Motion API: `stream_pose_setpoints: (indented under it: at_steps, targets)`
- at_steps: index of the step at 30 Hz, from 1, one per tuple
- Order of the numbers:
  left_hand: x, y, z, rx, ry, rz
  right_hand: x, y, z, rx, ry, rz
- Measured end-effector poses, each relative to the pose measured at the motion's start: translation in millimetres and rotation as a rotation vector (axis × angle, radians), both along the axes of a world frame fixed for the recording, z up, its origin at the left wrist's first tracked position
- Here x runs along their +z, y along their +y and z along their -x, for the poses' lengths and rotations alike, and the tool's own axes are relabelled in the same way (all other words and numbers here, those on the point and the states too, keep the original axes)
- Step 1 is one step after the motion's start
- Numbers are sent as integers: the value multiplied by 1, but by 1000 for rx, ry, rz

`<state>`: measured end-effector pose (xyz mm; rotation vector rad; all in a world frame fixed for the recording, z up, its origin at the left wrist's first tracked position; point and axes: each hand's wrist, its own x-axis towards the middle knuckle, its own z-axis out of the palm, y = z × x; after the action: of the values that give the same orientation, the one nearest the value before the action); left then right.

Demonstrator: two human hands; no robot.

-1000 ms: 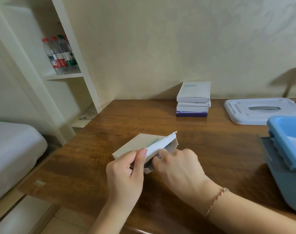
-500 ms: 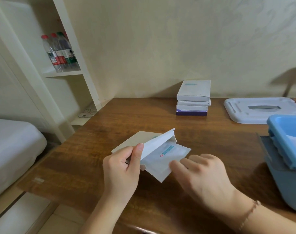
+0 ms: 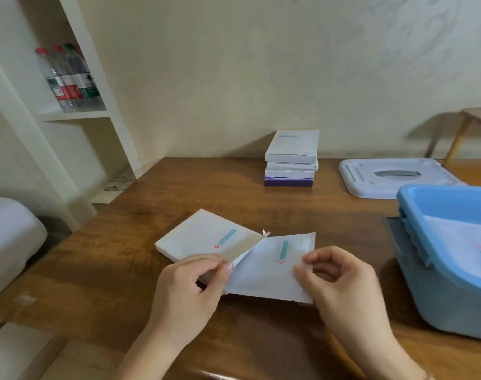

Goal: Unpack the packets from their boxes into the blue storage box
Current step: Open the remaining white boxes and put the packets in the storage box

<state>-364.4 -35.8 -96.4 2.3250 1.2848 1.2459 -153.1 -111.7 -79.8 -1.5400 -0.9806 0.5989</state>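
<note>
Pinching a thin, floppy white packet [image 3: 272, 270] at its three-o'clock edge, right hand [image 3: 343, 286] draws it out; left hand [image 3: 190, 292] grips the open box [image 3: 203, 237].

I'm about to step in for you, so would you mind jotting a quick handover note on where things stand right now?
Left hand pinches the open flap of the flat white cardboard box on the wooden table.
Right hand pinches a white foil packet, nearly out of the box.
Blue plastic storage box at right already holds packets.
Left: drop this packet in, then unpack the stack of boxes by the wall.
</note>
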Motion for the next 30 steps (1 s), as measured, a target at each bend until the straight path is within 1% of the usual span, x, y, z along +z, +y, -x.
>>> stream_pose_setpoints:
  at_steps: [2, 5, 6, 8, 9, 10, 11, 13, 15, 18, 20, 21, 23, 25, 26, 27, 29, 30]
  targets:
    - [-1, -3, 2, -46, 116, 34, 5, -11, -6, -15, -114, -19]
    - [13, -6, -4, -72, 325, -61, 25, -29, -17, 1, -284, -57]
    - [25, -6, -9, -82, 336, -102, 37, -35, -21, 33, -340, -70]
    - [59, -4, -27, -194, 262, -149, 64, -47, -31, 131, -521, -80]
    - [81, -3, -40, -302, 204, -118, 80, -52, -36, 182, -625, -60]
    - [103, -1, -55, -430, 165, -35, 95, -57, -42, 222, -718, -34]
    - [123, 2, -71, -567, 164, 81, 108, -60, -48, 250, -785, -21]
    - [153, 5, -107, -796, 272, 294, 126, -67, -64, 277, -825, -29]
    - [170, 4, -137, -940, 375, 390, 136, -72, -80, 287, -774, -48]
    - [175, 4, -162, -995, 314, 418, 139, -76, -103, 249, -538, -117]
    - [173, 4, -174, -1019, 171, 428, 134, -82, -118, 165, -291, -217]
    - [171, 4, -179, -1018, 44, 454, 130, -87, -126, 134, -160, -251]
    - [170, 6, -189, -979, -262, 570, 122, -95, -141, 116, 1, -217]
    - [168, 5, -199, -888, -491, 683, 114, -101, -154, 152, 140, -162]
    - [167, 4, -204, -844, -557, 726, 112, -102, -160, 180, 214, -157]
    - [166, 2, -209, -812, -596, 762, 109, -103, -166, 205, 248, -165]
    - [164, -3, -218, -790, -626, 817, 109, -104, -178, 184, 238, -189]
    - [163, -5, -221, -801, -621, 823, 110, -103, -185, 133, 233, -199]
